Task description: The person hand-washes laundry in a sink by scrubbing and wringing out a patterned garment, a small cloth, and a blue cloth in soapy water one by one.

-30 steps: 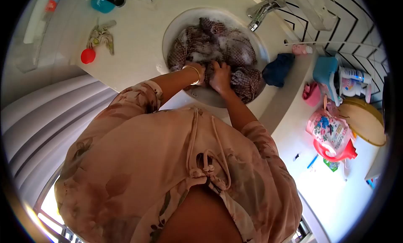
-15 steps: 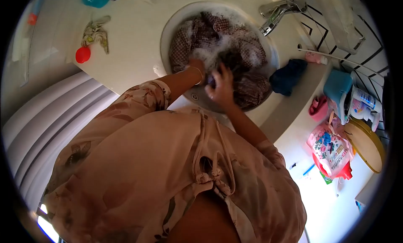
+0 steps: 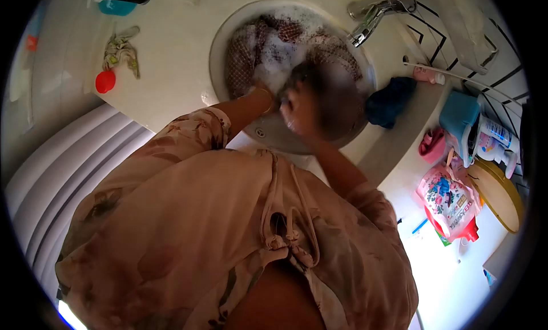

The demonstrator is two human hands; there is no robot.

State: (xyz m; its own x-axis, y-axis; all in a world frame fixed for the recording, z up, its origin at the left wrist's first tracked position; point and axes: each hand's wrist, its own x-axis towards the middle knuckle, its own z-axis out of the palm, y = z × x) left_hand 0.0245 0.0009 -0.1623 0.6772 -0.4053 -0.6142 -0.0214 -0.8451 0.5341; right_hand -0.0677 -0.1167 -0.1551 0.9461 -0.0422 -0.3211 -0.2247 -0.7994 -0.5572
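A round washbasin [image 3: 260,140] holds soaked checked cloth [image 3: 241,62] under white suds [image 3: 275,51], bunched toward its far and right parts. The left hand [image 3: 265,94], bracelet at its wrist, reaches into the foam from the near left; its grip is hidden. The right hand [image 3: 299,108] comes from the near right, blurred, fingers bent beside dark wet cloth; whether it grasps any, I cannot tell. Dark blue cloth [image 3: 390,102] lies right of the rim.

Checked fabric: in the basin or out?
In. The checked fabric lies bunched within the rim of the basin, with white foam over part of it.
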